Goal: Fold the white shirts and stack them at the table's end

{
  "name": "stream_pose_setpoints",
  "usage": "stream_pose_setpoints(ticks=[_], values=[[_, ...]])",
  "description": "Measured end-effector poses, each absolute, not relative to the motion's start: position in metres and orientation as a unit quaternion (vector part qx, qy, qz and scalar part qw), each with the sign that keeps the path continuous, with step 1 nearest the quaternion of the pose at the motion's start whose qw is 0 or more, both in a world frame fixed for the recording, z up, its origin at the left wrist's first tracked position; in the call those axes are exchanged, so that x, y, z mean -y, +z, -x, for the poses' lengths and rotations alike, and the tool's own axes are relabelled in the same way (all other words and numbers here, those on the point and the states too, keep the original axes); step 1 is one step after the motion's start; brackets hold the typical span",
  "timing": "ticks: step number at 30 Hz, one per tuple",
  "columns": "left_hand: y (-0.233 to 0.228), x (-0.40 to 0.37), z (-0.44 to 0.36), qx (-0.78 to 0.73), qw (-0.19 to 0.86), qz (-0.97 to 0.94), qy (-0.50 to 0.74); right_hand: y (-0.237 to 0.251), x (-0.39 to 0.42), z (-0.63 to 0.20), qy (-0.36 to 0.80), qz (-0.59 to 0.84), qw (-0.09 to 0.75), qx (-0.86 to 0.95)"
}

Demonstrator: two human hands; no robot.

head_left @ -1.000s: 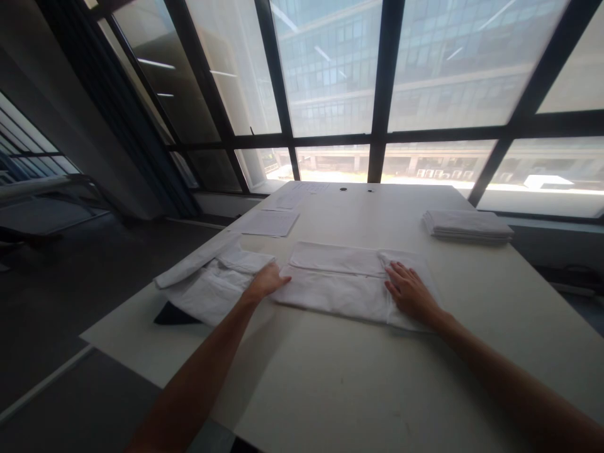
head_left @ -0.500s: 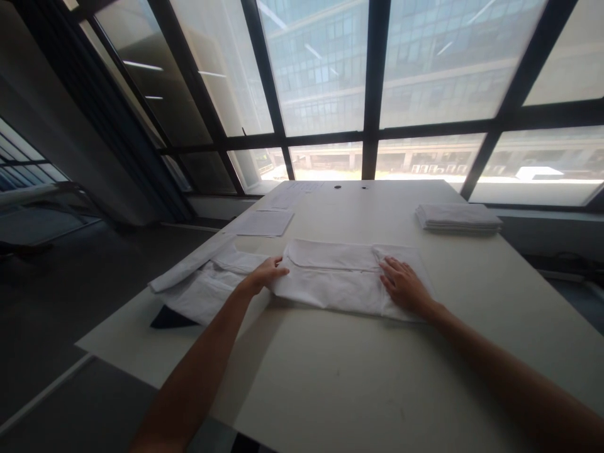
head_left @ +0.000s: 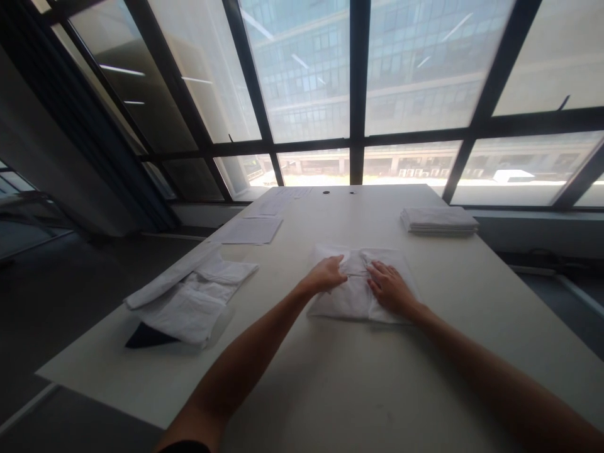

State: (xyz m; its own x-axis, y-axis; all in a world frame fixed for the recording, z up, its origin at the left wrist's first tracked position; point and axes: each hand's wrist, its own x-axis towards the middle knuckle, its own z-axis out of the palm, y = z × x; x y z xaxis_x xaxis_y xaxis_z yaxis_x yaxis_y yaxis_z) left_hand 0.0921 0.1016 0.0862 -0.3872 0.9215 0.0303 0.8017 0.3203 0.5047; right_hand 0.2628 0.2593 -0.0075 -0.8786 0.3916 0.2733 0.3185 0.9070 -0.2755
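A folded white garment (head_left: 342, 306) lies flat in front of me, its left end turned over toward the middle. My left hand (head_left: 326, 275) is on that turned-over end, with fingers and thumb closed at its inner edge; the fingertips are partly hidden. On the garment's right part, my right hand (head_left: 392, 290) rests palm down with the fingers stretched out, pressing the fabric. A narrow gap shows between the two hands.
Loosely piled white cloth (head_left: 189, 302) with a dark piece (head_left: 148, 336) under it lies at the table's left edge. Paper sheets (head_left: 252, 230) are farther back. A folded white stack (head_left: 438, 221) sits at the right. Windows stand beyond the white table (head_left: 311, 377).
My left hand has moved right, bringing the garment's left end over to the middle, so the garment is shorter. My right hand stays on its right part. The view has shifted slightly.
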Motion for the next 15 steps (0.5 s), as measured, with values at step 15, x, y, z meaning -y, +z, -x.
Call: stream_pose_setpoints(ticks=[15], values=[[0.058, -0.099, -0.129, -0.844, 0.061, -0.532, 0.035, -0.003, -0.256, -0.263, 0.17, 0.173, 0.225, 0.944]])
